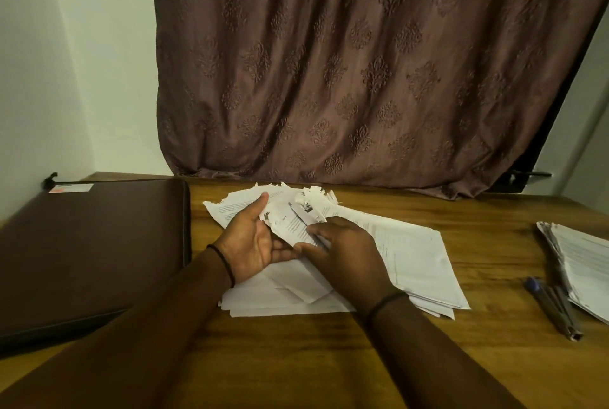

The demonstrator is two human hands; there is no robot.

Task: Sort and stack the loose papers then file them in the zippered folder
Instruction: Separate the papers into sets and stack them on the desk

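Left hand (253, 244), palm up with fingers spread, cradles a torn sheet (290, 227) that the right hand (342, 250) pinches, probably best lifted by its sound edge; closed folder (92, 244) lies left of the left hand, loose papers (412, 260) beneath both, print and folder label (71, 188) unreadable.

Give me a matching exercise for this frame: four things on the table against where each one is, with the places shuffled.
Things:
1. zippered folder
2. torn sheet
3. pens
4. second paper stack

Places:
A. cut off at the right edge of the table
B. between left hand and right hand, over the centre pile
C. flat on the table's left side
D. on the wood, just left of the second paper stack

Pairs: 1-C, 2-B, 3-D, 4-A
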